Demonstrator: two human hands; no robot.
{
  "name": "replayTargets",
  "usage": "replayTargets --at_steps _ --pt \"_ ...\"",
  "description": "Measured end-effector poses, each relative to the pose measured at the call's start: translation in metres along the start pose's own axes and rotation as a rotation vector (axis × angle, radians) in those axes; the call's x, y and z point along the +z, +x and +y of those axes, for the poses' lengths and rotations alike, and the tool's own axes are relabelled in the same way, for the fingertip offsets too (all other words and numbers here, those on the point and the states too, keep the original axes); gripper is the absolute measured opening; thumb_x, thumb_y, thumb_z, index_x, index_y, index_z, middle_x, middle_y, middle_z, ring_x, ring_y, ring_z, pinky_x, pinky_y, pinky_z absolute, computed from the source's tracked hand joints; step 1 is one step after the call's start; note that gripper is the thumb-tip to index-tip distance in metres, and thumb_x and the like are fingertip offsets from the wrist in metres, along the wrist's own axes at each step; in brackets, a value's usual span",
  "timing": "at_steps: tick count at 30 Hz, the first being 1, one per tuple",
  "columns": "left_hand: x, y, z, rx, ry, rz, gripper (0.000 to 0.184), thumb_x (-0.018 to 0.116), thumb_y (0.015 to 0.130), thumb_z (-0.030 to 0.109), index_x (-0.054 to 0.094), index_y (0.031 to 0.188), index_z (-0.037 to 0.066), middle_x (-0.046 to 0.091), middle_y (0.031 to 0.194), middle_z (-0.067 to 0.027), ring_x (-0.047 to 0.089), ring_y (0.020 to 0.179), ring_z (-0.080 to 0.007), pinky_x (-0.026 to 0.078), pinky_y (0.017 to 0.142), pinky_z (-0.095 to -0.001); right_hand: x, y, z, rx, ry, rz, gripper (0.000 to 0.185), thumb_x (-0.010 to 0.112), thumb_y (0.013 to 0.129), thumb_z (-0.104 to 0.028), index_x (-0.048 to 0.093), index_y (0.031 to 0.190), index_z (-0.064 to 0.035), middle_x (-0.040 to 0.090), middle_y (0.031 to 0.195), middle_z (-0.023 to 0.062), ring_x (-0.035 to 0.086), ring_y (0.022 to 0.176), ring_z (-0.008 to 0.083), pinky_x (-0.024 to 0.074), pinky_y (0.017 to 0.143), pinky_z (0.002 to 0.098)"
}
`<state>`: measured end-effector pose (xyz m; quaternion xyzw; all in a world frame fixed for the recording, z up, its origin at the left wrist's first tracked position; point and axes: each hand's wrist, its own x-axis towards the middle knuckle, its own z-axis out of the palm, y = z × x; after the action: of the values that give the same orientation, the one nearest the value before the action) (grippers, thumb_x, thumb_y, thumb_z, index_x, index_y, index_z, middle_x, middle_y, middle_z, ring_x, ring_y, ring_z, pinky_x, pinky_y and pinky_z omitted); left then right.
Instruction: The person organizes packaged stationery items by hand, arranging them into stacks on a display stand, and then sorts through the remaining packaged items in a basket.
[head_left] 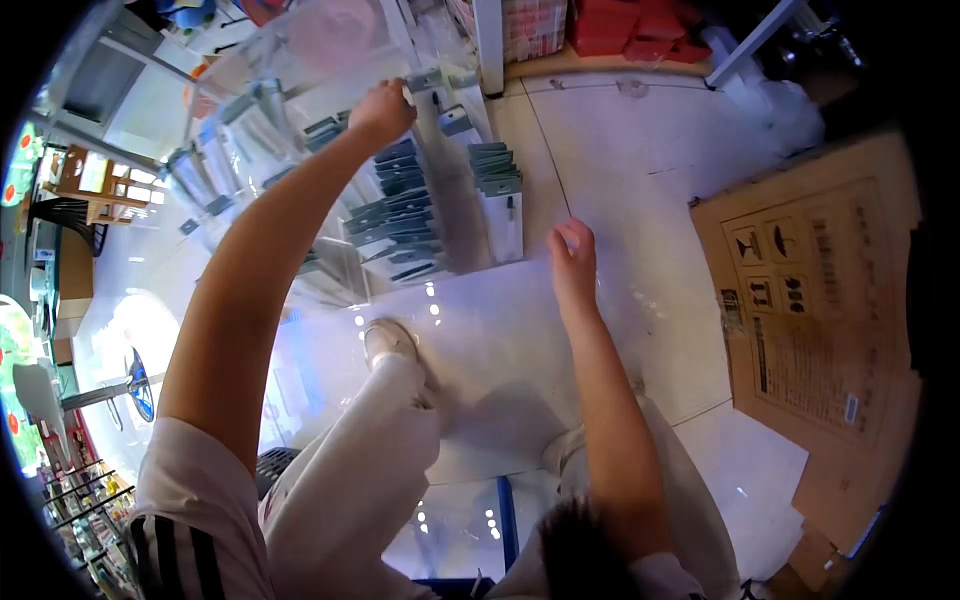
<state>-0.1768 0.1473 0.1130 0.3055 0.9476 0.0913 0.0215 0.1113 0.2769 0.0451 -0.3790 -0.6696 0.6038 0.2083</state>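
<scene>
My left hand (384, 112) reaches over rows of flat packs, its fingers curled together at the far end of a row. A small pale bit shows at its fingertips, but I cannot make out what it is. Below it lies a row of overlapping packs with dark grey-green tops (402, 215). To the right, a shorter stack of similar packs (496, 170) lies on the floor. Clear packs with white inserts (255, 125) stand to the left. My right hand (573, 258) hovers right of the short stack, fingers loosely bent and apart from the thumb, holding nothing visible.
A large printed cardboard box (810, 300) stands at the right. Red packages (640, 30) sit on a low shelf at the back, between metal legs (489, 45). My shoe (390, 340) is just in front of the packs on the shiny tiled floor (640, 180).
</scene>
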Motion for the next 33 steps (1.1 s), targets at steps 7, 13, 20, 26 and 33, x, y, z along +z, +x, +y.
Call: replayTargets --at_steps 7,13,20,26,33 --pt "0.059 0.089 -0.028 0.215 0.228 0.145 0.054 0.06 0.073 0.028 0.039 0.12 0.014 0.046 0.119 -0.0094 0.043 0.11 -0.0283 0.035 0.09 -0.0414 -0.007 0.006 0.055 0.283 0.211 -0.087 0.033 0.05 0.084 -0.015 0.04 0.114 -0.0047 0.053 0.106 0.0082 0.056 0.087 0.0173 0.0423 0.074 0.0284" --pt "0.057 0.119 -0.035 0.312 0.081 -0.234 0.042 0.066 0.066 0.027 0.057 0.103 0.009 0.06 0.094 -0.0132 0.057 0.085 -0.0289 0.045 0.075 -0.0358 0.0 0.009 0.045 0.327 0.276 -0.152 0.033 0.047 0.086 -0.018 0.041 0.115 -0.0044 0.053 0.108 0.0089 0.055 0.092 0.0193 0.042 0.077 0.0291" --pt "-0.089 0.004 0.036 0.176 0.006 0.185 0.015 0.062 0.066 0.008 0.058 0.079 0.002 0.058 0.076 -0.0157 0.056 0.07 -0.0309 0.044 0.064 -0.0373 0.007 0.003 0.031 0.03 0.182 -0.188 0.046 0.053 0.084 -0.017 0.032 0.122 -0.0017 0.041 0.121 0.0127 0.045 0.106 0.022 0.0365 0.088 0.0332" --pt "-0.123 -0.149 0.062 0.237 -0.152 0.539 0.019 0.068 0.067 0.012 0.061 0.083 0.003 0.062 0.073 -0.0092 0.059 0.063 -0.0217 0.046 0.061 -0.0266 0.014 -0.03 -0.04 -0.68 -0.14 -0.159 0.087 0.071 0.066 -0.023 0.018 0.13 0.0011 0.025 0.131 0.0176 0.025 0.123 0.0305 0.0186 0.101 0.0406" --pt "-0.076 -0.224 0.075 -0.029 -0.965 -0.107 0.021 0.068 0.071 0.01 0.059 0.088 0.001 0.06 0.079 -0.0038 0.054 0.065 -0.0113 0.045 0.064 -0.0246 0.021 -0.107 -0.077 -0.367 -0.162 -0.426 0.075 0.073 0.063 -0.018 0.031 0.122 0.002 0.053 0.104 0.0154 0.055 0.092 0.0249 0.0417 0.08 0.0352"
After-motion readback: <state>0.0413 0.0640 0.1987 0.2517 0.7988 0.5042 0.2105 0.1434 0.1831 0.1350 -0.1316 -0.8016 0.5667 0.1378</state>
